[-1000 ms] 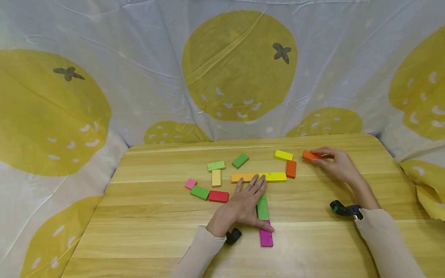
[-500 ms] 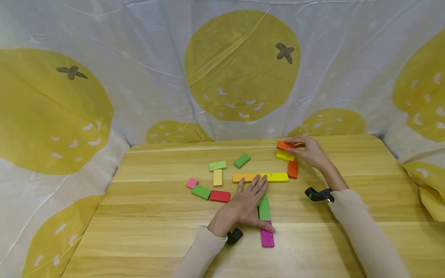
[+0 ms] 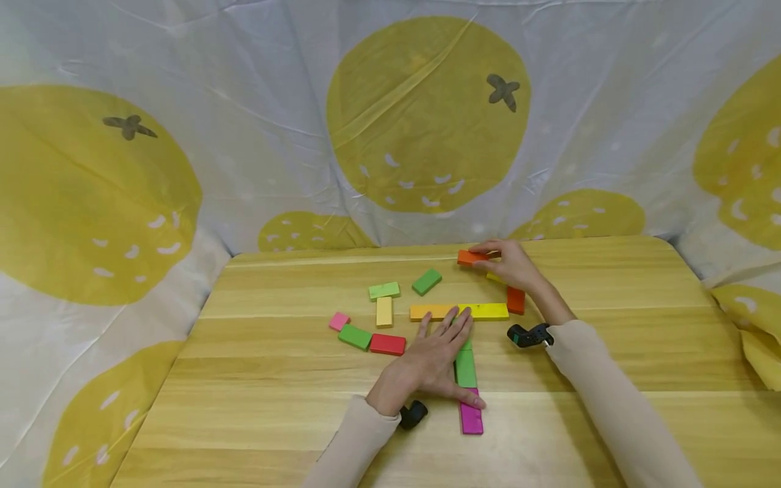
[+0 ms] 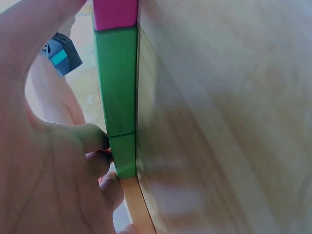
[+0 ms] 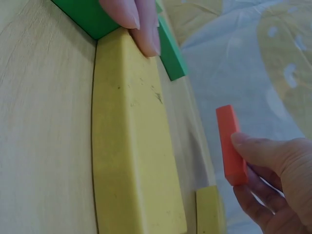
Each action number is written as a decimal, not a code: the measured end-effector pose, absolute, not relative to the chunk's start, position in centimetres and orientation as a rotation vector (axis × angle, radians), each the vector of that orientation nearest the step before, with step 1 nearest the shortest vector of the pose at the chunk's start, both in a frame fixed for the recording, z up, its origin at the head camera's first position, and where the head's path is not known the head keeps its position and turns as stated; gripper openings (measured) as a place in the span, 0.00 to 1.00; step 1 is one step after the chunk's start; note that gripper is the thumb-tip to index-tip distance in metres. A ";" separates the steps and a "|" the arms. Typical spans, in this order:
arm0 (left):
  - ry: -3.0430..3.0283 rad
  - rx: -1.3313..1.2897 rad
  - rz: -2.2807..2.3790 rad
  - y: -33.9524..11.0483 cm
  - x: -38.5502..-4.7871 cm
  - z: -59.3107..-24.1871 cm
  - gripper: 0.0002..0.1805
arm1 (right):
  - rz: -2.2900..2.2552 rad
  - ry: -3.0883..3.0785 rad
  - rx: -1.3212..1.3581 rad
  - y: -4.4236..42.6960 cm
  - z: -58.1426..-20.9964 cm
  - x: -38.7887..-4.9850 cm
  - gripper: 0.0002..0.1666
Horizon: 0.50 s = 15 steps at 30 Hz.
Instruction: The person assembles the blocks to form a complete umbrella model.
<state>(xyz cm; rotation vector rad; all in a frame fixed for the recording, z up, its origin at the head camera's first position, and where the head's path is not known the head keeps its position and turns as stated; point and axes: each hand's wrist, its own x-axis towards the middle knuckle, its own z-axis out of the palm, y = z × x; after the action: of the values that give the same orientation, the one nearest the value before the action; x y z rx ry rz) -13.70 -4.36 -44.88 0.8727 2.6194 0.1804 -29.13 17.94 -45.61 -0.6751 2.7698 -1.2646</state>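
In the head view the right hand (image 3: 512, 264) pinches an orange block (image 3: 470, 258) by its end, left of a yellow block (image 3: 495, 277) that it partly hides. The right wrist view shows the same orange block (image 5: 230, 146) between thumb and fingers. Spread over the blocks lies the left hand (image 3: 427, 362), its fingertips on the row of an orange-yellow block (image 3: 430, 312) and a yellow block (image 3: 490, 311). Its thumb rests on a magenta block (image 3: 472, 420), below a green block (image 3: 466, 369). Green blocks (image 4: 118, 80) run past the left fingers in the left wrist view.
Left of the row lie a red block (image 3: 388, 344), a green block (image 3: 354, 337), a pink block (image 3: 339, 321), a tan block (image 3: 384, 312) and a light green block (image 3: 384, 291). A green block (image 3: 426, 281) lies behind the row, a dark orange one (image 3: 515, 300) at its right end.
The right hand has moved left with the orange block, from the right of the yellow and dark orange blocks, past the yellow one, to its left. The left hand has stayed in place.
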 end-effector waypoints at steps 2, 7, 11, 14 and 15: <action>2.621 0.876 0.170 -4.3 -13.7 -44.9 0.76 | -1.252 2.768 -0.661 17.7 -45.6 -29.1 0.20; 2.624 0.876 0.154 -4.2 -13.7 -45.0 0.76 | -1.249 2.772 -0.613 17.1 -45.8 -29.2 0.20; 2.623 0.876 0.159 -4.3 -13.7 -45.0 0.76 | -1.235 2.781 -0.582 17.0 -46.2 -29.3 0.19; 2.625 0.878 0.162 -4.3 -13.7 -45.0 0.76 | -1.218 2.787 -0.565 17.0 -46.6 -29.3 0.19; 2.626 0.879 0.162 -4.3 -13.7 -45.0 0.76 | -1.213 2.793 -0.564 17.0 -46.6 -29.3 0.19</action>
<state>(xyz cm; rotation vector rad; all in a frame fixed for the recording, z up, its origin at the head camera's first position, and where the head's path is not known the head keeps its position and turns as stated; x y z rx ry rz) -13.67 -4.27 -45.00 0.8787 2.6255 0.1619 -29.32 17.02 -46.65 -0.5639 2.7929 -1.2132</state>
